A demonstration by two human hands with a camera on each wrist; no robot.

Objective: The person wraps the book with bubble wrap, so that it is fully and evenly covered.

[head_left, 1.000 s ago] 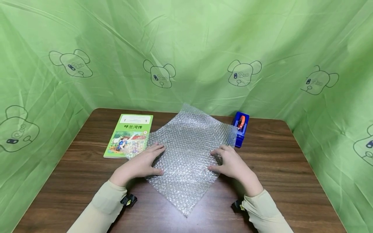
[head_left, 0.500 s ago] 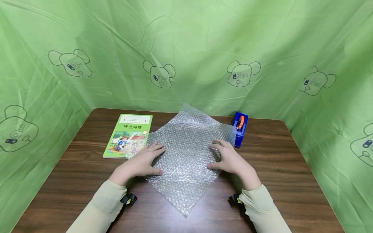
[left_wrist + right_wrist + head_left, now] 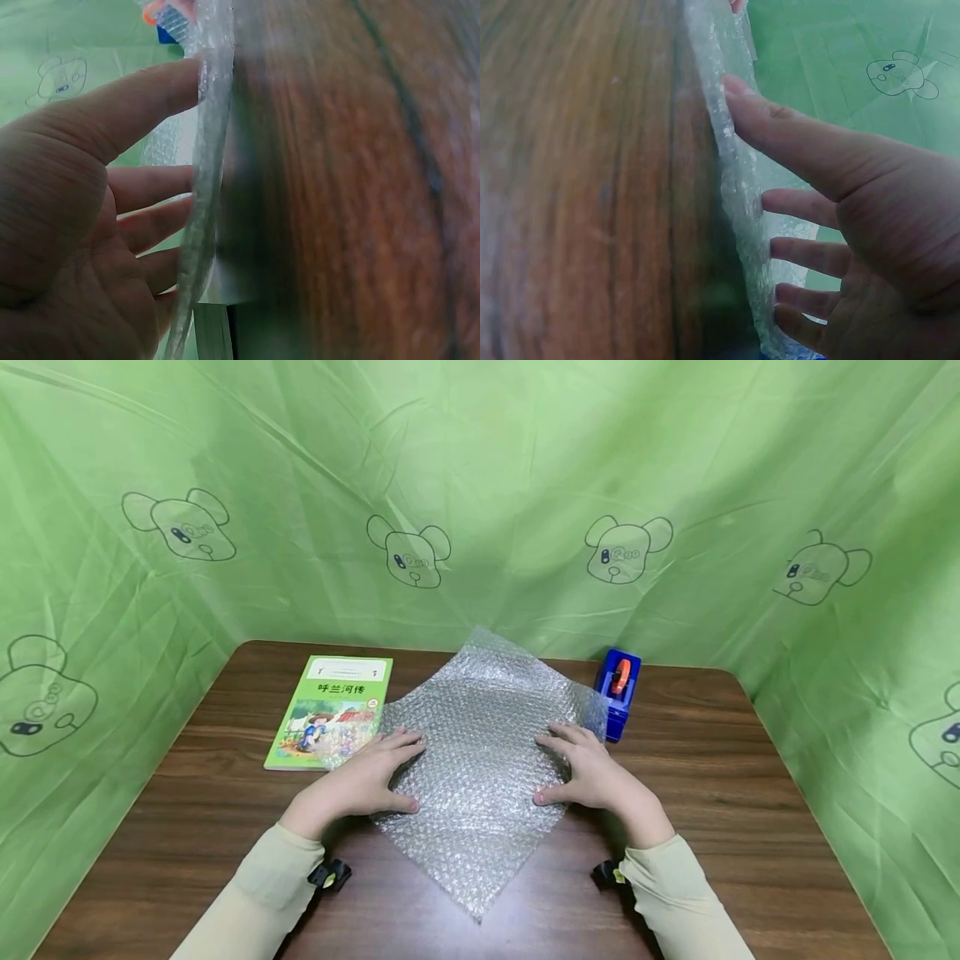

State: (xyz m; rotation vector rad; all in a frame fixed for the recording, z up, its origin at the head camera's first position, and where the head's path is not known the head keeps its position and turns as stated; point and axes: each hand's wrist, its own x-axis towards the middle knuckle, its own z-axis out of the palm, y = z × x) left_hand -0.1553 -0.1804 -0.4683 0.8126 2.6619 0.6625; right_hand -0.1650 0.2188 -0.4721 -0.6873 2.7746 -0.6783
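Observation:
A clear sheet of bubble wrap (image 3: 480, 752) lies turned like a diamond, one corner toward me and its left corner over part of a green book (image 3: 330, 710). My left hand (image 3: 367, 777) rests on the wrap's left side, fingers spread. On the right side my right hand (image 3: 600, 774) touches it the same way. In the left wrist view, the thumb and fingertips of the left hand (image 3: 97, 187) meet the sheet's surface. The right wrist view has the right hand (image 3: 855, 217) with separate fingertips against the wrap (image 3: 739, 202). Neither hand grips anything.
A blue tape dispenser (image 3: 617, 718) with an orange roll stands at the back right, partly behind the wrap's right corner. All this is on a dark wooden table (image 3: 712, 810). Green cloth (image 3: 517, 468) with bear outlines hangs around its back and sides.
My right hand shifts slightly over the bubble wrap, its fingers moving a little forward and spreading. The left hand stays in place. Sheet, book and tape dispenser look nearly unchanged.

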